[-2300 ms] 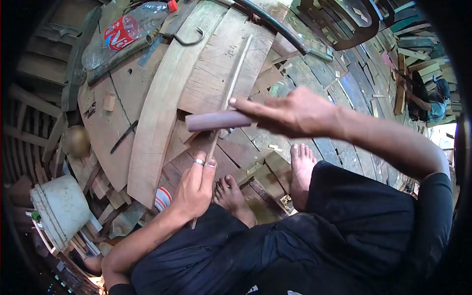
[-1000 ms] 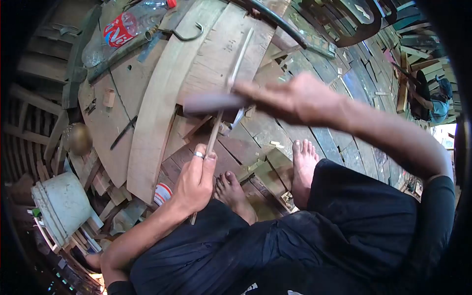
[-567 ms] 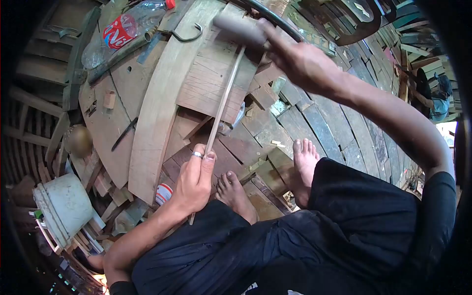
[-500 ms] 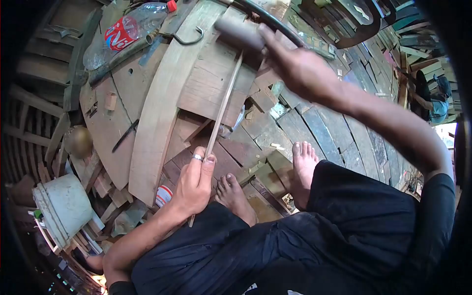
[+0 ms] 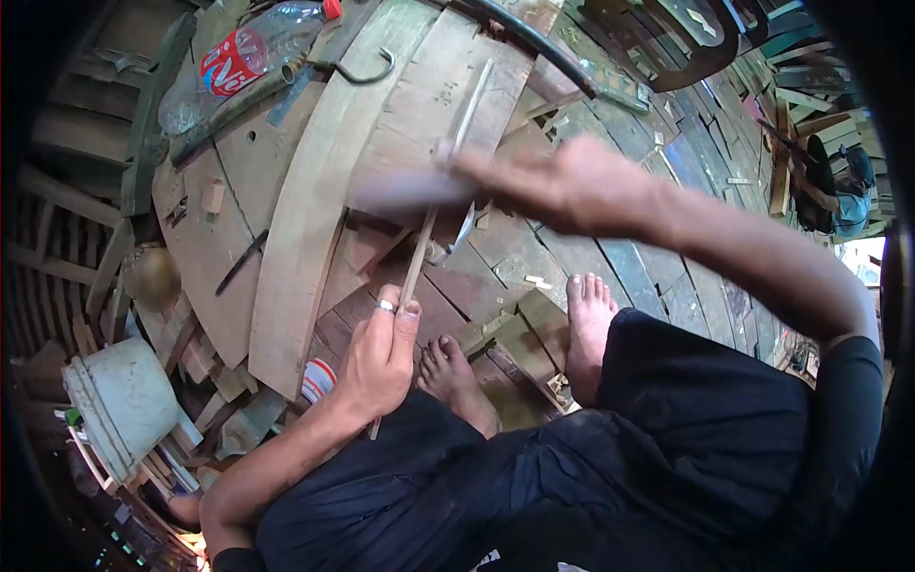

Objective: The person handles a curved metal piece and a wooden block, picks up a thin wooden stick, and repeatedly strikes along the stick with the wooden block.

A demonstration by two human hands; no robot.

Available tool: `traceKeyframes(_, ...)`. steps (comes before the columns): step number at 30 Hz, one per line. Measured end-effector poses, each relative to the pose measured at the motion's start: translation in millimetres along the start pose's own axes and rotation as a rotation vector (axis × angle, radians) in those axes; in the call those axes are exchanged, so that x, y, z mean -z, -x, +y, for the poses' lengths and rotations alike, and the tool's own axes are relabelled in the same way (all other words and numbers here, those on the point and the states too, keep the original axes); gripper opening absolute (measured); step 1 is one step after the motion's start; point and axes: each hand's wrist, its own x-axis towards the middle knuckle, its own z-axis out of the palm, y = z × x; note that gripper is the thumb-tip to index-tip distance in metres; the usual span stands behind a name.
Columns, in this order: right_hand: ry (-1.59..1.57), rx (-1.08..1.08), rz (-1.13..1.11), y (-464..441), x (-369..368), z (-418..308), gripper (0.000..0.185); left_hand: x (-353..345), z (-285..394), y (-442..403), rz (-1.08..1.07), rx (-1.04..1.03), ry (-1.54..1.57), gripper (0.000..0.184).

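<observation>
My left hand (image 5: 376, 360), with a ring on one finger, grips the lower part of a thin wooden stick (image 5: 420, 250) between thumb and fingers. The stick slants up and away; its far end lies over a wooden board (image 5: 405, 143). My right hand (image 5: 562, 186) is closed on a flat, blade-like tool (image 5: 405, 191), smeared by motion, so its exact kind is unclear. The tool crosses the stick around mid-length, just below the board's near edge. Whether it touches the stick I cannot tell.
A curved plank (image 5: 315, 205) bearing a metal hook (image 5: 367, 71) lies left of the board. Beyond are a plastic bottle (image 5: 233, 65), a dark thin tool (image 5: 242, 262) and a white bucket (image 5: 129, 405). My bare feet (image 5: 591, 319) flank wooden blocks. Another person (image 5: 843, 191) sits far right.
My right hand and the blade-like tool have swept down along the stick toward me, uncovering the stick's far end. My left hand has stayed almost in place.
</observation>
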Motion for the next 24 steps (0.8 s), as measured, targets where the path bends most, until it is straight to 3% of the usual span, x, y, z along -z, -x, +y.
traceKeyframes(2,-0.028,-0.214,0.308,0,-23,49,0.068,1,-1,3,0.017,-0.016,0.014,0.025)
traceKeyframes(3,-0.105,-0.591,0.216,-9,-1,31,0.064,3,-1,3,0.025,-0.035,0.001,0.025)
traceKeyframes(4,-0.095,-0.587,0.22,-11,-5,19,0.064,3,0,2,0.033,-0.059,-0.01,0.024)
traceKeyframes(6,-0.103,-0.293,0.183,-4,-19,-7,0.065,0,-4,4,0.029,-0.055,-0.009,0.024)
traceKeyframes(7,-0.218,-0.299,-0.083,-4,-9,-25,0.066,-1,-5,3,0.026,-0.044,-0.014,0.024)
traceKeyframes(8,-0.136,-0.127,-0.081,0,-11,-30,0.068,0,-5,1,0.023,-0.044,-0.018,0.024)
traceKeyframes(10,0.064,-0.016,-0.036,10,-10,-2,0.068,0,-6,3,0.035,-0.044,-0.031,0.025)
traceKeyframes(11,-0.049,-0.115,0.179,10,-19,22,0.068,1,-6,3,0.033,-0.039,-0.031,0.025)
traceKeyframes(12,-0.025,-0.354,0.272,1,-14,33,0.066,3,-4,3,0.028,-0.036,-0.034,0.025)
traceKeyframes(14,-0.018,-0.534,0.301,-1,-11,31,0.064,4,-3,2,0.035,-0.04,-0.033,0.025)
traceKeyframes(16,-0.134,-0.319,0.194,6,-15,-10,0.061,1,-5,1,0.038,-0.046,-0.039,0.025)
traceKeyframes(17,-0.154,-0.213,-0.059,8,-7,-29,0.063,0,-5,-1,0.038,-0.05,-0.041,0.025)
traceKeyframes(18,0.017,-0.05,-0.173,7,4,-43,0.067,-2,-7,-2,0.075,-0.091,-0.092,0.025)
traceKeyframes(20,0.037,-0.09,-0.106,15,-5,-10,0.066,-4,-7,3,0.095,-0.111,-0.138,0.024)
traceKeyframes(21,0.021,-0.128,0.178,18,-19,25,0.066,0,-1,0,0.059,-0.069,-0.088,0.024)
traceKeyframes(22,0.092,-0.379,0.173,12,-7,43,0.066,3,3,0,0.03,-0.03,-0.039,0.024)
traceKeyframes(24,0.084,-0.494,0.239,7,-5,37,0.065,4,-2,-1,0.068,-0.098,-0.044,0.024)
